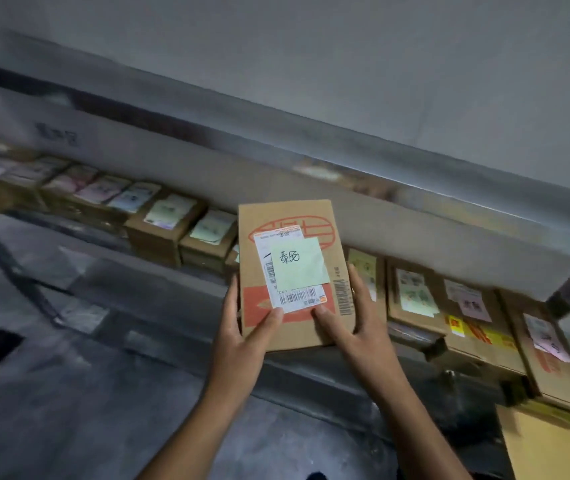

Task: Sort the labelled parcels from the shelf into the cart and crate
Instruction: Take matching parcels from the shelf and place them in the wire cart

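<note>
Right, you have one parcel (295, 332) off the shelf (345, 157), held up in front of it and clear of the rows of boxes lying there. Your left hand (242, 327) grips its left edge with the thumb on the front face. Your right hand (356, 323) grips the right edge the same way, thumb just under the white shipping label (299, 301). Both hands are closed on the box; neither is free.

The step in hand, as I judge it, is reading the destination before you turn away. Hold the face square to you with your thumbs off the paper, so nothing covers the writing. The green note (299, 263) stuck over the shipping label is probably what decides cart or crate. It carries two handwritten characters in dark pen, which I cannot read with confidence. Neither cart nor crate is in view, so settle the destination first, then carry the box two-handed.

The white label shows barcodes along its left side and bottom, with a small orange mark at its lower right corner; its print is too fine to read. The cardboard bears a red round emblem at the top, a red block lower left and a printed barcode down the right edge. The shelf parcels (415, 296) wear green and pink notes, too blurred to read.
</note>
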Available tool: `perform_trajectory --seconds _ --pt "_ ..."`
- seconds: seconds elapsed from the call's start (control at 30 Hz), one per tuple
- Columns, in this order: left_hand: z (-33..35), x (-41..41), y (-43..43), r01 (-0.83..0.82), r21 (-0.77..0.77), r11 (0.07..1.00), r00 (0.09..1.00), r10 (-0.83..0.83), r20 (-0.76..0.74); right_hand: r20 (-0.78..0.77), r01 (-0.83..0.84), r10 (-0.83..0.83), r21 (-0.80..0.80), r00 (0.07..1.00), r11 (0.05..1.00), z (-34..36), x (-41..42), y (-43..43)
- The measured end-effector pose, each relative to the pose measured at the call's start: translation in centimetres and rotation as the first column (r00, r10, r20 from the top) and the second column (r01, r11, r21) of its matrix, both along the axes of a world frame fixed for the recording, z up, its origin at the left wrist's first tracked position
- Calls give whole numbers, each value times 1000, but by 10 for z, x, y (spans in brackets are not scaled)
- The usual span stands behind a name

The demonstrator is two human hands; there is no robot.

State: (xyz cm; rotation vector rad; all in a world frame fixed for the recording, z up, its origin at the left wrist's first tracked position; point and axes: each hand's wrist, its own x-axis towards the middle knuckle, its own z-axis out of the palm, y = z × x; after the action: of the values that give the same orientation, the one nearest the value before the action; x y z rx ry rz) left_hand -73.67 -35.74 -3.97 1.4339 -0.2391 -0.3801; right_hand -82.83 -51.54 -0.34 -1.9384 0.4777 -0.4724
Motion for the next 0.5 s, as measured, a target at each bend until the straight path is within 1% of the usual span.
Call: perform_trajectory --seconds 0.13,0.23,0.4,0.5 --pt "-9 29 74 -160 26 987 987 160 -17 -39 -176 176 -3 984 984 -6 56 59" --pt "-18 47 125 -307 39 951 951 308 -35 -56 -314 314 6 948 949 -12 98 99" --pt "-28 82 195 -516 24 857 854 516 -65 -42 -510 512 37 858 859 -22 179 164" --pt "-28 108 236 -616 51 786 783 618 -75 -35 -599 602 68 798 798 -27 231 209"
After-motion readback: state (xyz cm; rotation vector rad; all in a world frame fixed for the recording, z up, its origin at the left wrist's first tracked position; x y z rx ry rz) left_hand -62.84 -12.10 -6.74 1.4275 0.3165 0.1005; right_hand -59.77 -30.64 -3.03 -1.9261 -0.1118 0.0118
